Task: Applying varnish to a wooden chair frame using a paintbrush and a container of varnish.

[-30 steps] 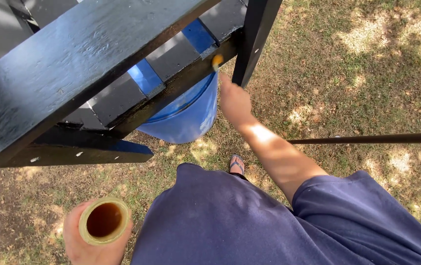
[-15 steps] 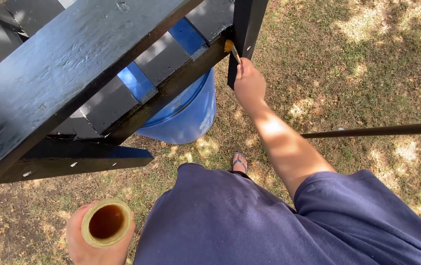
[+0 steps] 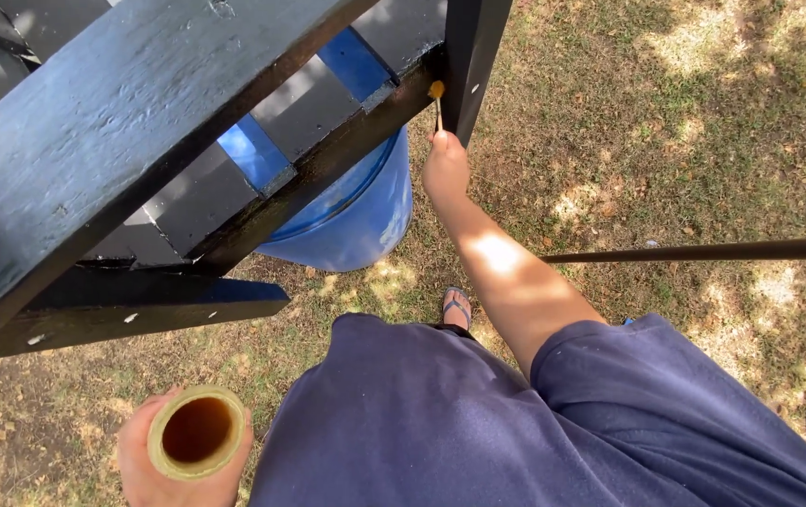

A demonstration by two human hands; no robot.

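I am painting the black wooden frame. My right hand pinches a small brush at twelve o'clock. My left hand wraps the cup at seven o'clock. I think more dabs come next.

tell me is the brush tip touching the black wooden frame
Touching. The head view shows the right hand holding a small brush, its yellow tip pressed against the black wooden frame beside the upright post, no gap visible.
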